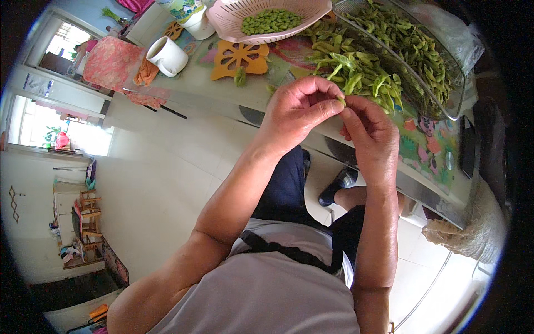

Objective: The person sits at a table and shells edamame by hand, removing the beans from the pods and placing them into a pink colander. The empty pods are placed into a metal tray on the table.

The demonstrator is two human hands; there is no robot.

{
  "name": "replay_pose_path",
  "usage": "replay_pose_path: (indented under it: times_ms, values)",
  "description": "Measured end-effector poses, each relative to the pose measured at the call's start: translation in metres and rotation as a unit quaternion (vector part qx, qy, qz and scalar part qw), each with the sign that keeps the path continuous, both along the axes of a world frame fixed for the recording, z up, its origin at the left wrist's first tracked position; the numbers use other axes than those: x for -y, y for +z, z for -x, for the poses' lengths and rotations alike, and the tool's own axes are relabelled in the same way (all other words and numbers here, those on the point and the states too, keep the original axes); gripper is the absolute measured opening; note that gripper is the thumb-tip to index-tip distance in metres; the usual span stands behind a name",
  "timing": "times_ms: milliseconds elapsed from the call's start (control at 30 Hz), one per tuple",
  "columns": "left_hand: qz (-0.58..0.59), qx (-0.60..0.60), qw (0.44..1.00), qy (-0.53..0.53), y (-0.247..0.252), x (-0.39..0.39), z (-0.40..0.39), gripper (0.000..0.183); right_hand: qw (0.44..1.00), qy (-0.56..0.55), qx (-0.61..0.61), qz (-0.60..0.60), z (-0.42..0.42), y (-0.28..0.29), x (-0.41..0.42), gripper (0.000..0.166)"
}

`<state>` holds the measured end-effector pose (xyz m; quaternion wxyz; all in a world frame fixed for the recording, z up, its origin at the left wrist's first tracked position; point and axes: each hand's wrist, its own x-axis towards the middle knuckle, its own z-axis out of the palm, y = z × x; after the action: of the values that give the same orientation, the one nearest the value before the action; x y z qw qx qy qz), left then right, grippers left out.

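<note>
Above the near table edge, my left hand [300, 110] and my right hand [371, 131] meet at their fingertips, pinching a small green bean pod [341, 101] between them; most of the pod is hidden by the fingers. Just behind my hands lies a loose pile of green bean pods [358, 75]. A pink plastic colander [225, 25] at the top holds shelled green beans [271, 21]. At the upper right, a wire mesh basket [457, 104] is filled with more pods [413, 46]. One empty-looking pod [240, 77] rests at the edge of a yellow flower-cutout trivet [244, 56].
A white mug [168, 56] stands at the table's left end beside an orange cloth [146, 72]. A white container [198, 23] is behind it. A dark phone-like object [467, 146] lies right of the basket. Crumpled plastic [467, 238] hangs at the right corner.
</note>
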<state>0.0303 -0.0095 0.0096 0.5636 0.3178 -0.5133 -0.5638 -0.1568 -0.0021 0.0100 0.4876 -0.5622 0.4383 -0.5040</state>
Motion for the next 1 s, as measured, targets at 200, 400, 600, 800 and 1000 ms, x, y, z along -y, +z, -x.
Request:
replay_pose_path:
  times_ms: [200, 400, 600, 800, 1000]
  values:
    - [-0.01, 0.011, 1.0, -0.004, -0.005, -0.0002, -0.0006, 0.021, 1.0, -0.002, -0.007, -0.005, 0.0012, -0.0023, 0.0019, 0.011]
    - [-0.011, 0.022, 0.999, 0.024, -0.0048, -0.0038, 0.0011, 0.019, 1.0, -0.01, 0.009, 0.021, 0.0003, -0.0032, 0.0012, 0.008]
    - [-0.01, 0.013, 0.998, 0.058, -0.006, -0.0044, 0.0057, 0.017, 1.0, -0.022, 0.011, 0.014, -0.0031, -0.0027, 0.0001, 0.008]
    - [-0.005, -0.012, 0.998, 0.059, -0.0081, -0.0044, 0.0082, 0.014, 0.996, -0.013, -0.063, 0.059, 0.0, -0.002, 0.0022, 0.014]
    - [-0.015, -0.007, 0.998, 0.068, -0.0079, -0.0048, 0.0086, 0.011, 0.996, -0.03, -0.048, 0.076, -0.0037, -0.0027, 0.0022, 0.008]
